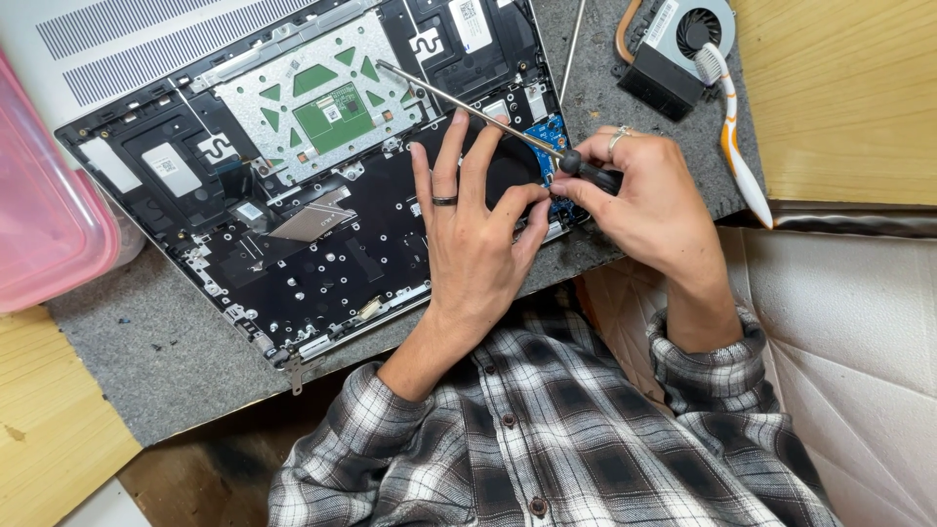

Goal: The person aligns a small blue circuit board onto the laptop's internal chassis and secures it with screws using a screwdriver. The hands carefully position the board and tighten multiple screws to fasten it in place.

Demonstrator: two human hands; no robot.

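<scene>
While your right hand [652, 200] closes its fingers around the black handle of the screwdriver [488, 115], the long metal shaft runs up and left from the grip, over the opened laptop base [293, 244], with its tip near the green touchpad board [332, 112]. Your left hand [478, 229] lies flat and open on the laptop base, holding nothing, its thumb touching the small blue board [553, 137] just beside the handle.

Grey felt mat [176, 361] carries opened laptop chassis [293, 244], fan [683, 39].
</scene>
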